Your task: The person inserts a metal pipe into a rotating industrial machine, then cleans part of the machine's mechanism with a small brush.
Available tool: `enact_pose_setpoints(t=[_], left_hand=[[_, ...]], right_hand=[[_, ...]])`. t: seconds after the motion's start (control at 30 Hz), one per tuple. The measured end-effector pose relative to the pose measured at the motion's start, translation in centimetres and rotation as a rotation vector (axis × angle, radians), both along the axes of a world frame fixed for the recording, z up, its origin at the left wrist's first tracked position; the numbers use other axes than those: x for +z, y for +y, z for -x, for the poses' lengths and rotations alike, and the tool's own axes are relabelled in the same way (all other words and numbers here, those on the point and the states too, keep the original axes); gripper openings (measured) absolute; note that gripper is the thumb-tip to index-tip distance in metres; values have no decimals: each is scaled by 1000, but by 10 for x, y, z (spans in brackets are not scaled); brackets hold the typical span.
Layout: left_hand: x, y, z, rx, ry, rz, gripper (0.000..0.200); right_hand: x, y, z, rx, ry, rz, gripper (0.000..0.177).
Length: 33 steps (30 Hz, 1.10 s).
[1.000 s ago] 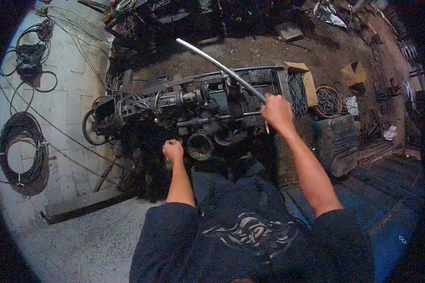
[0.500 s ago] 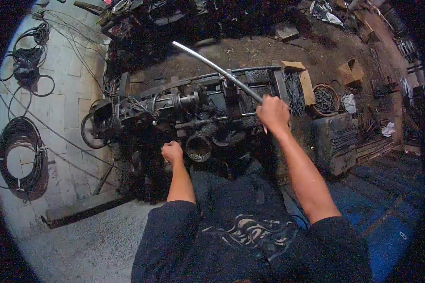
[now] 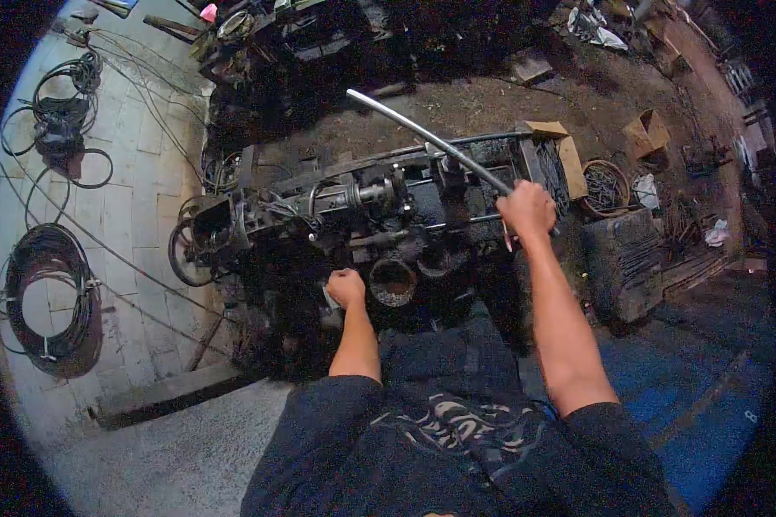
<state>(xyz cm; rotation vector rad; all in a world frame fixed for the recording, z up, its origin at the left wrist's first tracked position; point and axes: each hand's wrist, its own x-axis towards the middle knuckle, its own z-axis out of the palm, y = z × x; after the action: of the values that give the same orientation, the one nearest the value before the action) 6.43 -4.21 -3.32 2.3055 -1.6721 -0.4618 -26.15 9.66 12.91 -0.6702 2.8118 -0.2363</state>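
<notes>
My right hand is closed around the lower end of a long, straight metal rod. The rod slants up and left across a dark, greasy machine, its shiny far end raised toward the bare floor behind. At the machine's near side my left hand makes a fist, and what it grips is mostly hidden. Just right of that fist sits a round cup with small light pieces in its bottom. A thinner shiny bar runs along the machine below the rod.
An open cardboard box of dark rods stands at the machine's right end, beside a round basket of metal pieces. Nearby is a dark block-like container. Coiled cable and loose wires lie on the tiled floor at left.
The view has turned, so the whole scene sits further right and slightly lower. My right hand and the rod have shifted a little right toward the cardboard box. My left hand stays by the cup.
</notes>
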Motion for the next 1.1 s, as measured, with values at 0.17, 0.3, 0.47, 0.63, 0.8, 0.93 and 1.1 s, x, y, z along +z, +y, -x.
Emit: enact_pose_setpoints(t=[0.17, 0.3, 0.47, 0.63, 0.8, 0.93, 1.1], left_hand=[[-14, -6, -8, -11, 28, -65, 26], [-7, -4, -4, -11, 67, -113, 25], [-12, -7, -5, -28, 49, -87, 25], [-20, -7, -14, -18, 75, -164, 26], [-8, -6, -9, -63, 32, -184, 23], [-1, -4, -9, -65, 53, -162, 23], [-13, -4, -11, -76, 6, -118, 23]], right_hand=[[1, -3, -2, -75, 17, 10, 31], [-5, -4, 5, -66, -49, -6, 32], [4, -8, 12, -65, -126, -56, 36], [-1, -10, 10, -95, -119, -49, 34], [9, -12, 12, -98, -167, -84, 33], [3, -11, 13, -83, -176, -90, 34], [3, -10, 17, -36, -179, -98, 40]])
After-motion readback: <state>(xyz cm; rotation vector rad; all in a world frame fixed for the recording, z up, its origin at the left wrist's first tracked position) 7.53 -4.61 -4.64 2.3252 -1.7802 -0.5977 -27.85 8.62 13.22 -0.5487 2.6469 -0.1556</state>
